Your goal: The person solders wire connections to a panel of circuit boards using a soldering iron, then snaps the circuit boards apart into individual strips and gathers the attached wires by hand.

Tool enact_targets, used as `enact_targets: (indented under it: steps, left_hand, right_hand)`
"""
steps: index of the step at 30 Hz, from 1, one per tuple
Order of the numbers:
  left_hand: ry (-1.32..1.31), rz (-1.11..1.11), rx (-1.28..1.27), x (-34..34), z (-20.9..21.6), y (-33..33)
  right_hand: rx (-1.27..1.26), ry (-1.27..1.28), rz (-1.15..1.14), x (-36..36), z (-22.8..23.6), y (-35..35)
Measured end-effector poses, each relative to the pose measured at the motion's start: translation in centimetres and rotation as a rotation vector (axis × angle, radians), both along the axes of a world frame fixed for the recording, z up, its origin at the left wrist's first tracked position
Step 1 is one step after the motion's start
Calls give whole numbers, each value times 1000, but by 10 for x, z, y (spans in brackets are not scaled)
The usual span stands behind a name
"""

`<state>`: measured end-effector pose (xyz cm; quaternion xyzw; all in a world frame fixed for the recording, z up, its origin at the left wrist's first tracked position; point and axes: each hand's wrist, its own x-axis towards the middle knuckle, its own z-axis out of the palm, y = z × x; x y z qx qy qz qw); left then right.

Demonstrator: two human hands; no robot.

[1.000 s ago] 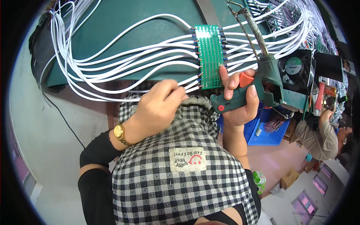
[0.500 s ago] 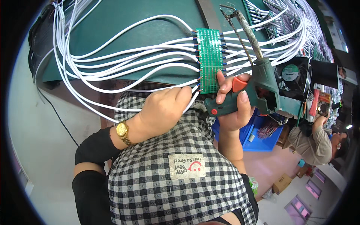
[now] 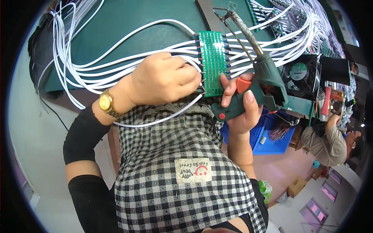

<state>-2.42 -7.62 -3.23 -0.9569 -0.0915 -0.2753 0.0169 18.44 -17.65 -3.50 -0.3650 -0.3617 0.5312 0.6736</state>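
Observation:
A green circuit board panel [image 3: 213,58] bridges the table's near edge, with white cables joined along both its long sides by coloured wire ends. My left hand [image 3: 165,81] is closed at the panel's left edge, fingers pinched round a white cable; the fingers hide the cable's end. In my right hand [image 3: 244,106] is a green soldering gun [image 3: 270,83] with a red trigger. Its metal tip [image 3: 223,14] points up and away, beyond the panel's far right corner. A fingertip of that hand touches or nearly touches the panel's right edge.
Bundled white cables [image 3: 58,42] hang at the left, and a heap of wired boards [image 3: 307,27] fills the far right. A black fan [image 3: 297,73] stands right of the gun. Below is a blue bin [image 3: 274,139]. Another person [image 3: 324,143] sits at the right.
My left hand has moved up and away along the panel's left edge, from the nearest cables to ones farther up. The right hand still holds the soldering gun, shifted slightly left.

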Motion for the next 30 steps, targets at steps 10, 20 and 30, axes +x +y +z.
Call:
enact_targets:
  steps: [10, 20, 30]
  left_hand:
    - [22, 378, -191, 18, -5, -43]
    - [-194, 506, -649, 35, 5, -57]
    - [-268, 454, -774, 30, 4, -54]
  right_hand:
    - [-30, -36, -13, 1, -2, 7]
    - [3, -130, -12, 1, -1, 0]
    - [-30, -89, 11, 0, 2, -5]
